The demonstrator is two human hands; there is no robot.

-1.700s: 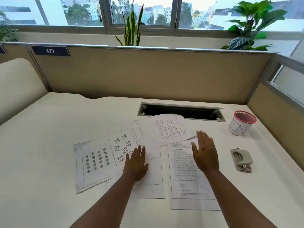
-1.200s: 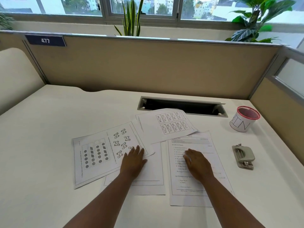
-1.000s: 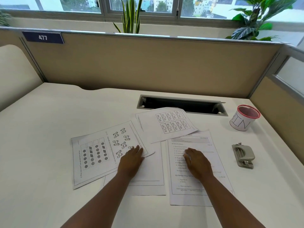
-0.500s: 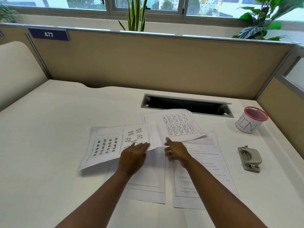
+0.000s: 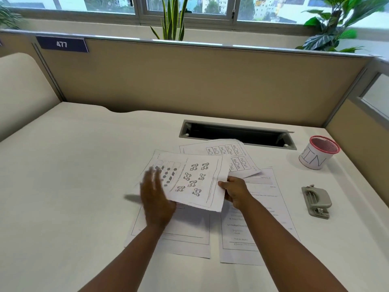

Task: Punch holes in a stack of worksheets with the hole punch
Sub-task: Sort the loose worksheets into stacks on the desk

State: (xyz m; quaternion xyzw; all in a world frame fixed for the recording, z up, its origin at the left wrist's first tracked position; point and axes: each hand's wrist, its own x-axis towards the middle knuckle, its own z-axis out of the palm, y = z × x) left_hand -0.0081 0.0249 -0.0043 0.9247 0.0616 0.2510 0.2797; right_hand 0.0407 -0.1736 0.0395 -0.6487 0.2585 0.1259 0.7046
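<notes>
Several white worksheets lie spread on the white desk [image 5: 73, 186]. My right hand [image 5: 234, 190] pinches the right edge of the picture worksheet [image 5: 195, 180] and holds it lifted above the others. My left hand [image 5: 155, 199] is blurred, fingers apart, at that sheet's left edge; I cannot tell if it touches. A number worksheet [image 5: 233, 157] lies behind, a text worksheet [image 5: 259, 209] under my right arm, another sheet [image 5: 181, 234] under my left wrist. The grey hole punch [image 5: 316, 202] sits shut on the desk to the right, apart from both hands.
A white cup with a red mesh rim [image 5: 319, 152], lettered "BIN", stands at the back right. A dark cable slot [image 5: 237, 134] is cut into the desk behind the papers. Beige partition walls close the back and right sides.
My right hand left the text worksheet and took the picture worksheet by its edge. That sheet rose off the desk and moved right, over the other papers. My left hand came off it.
</notes>
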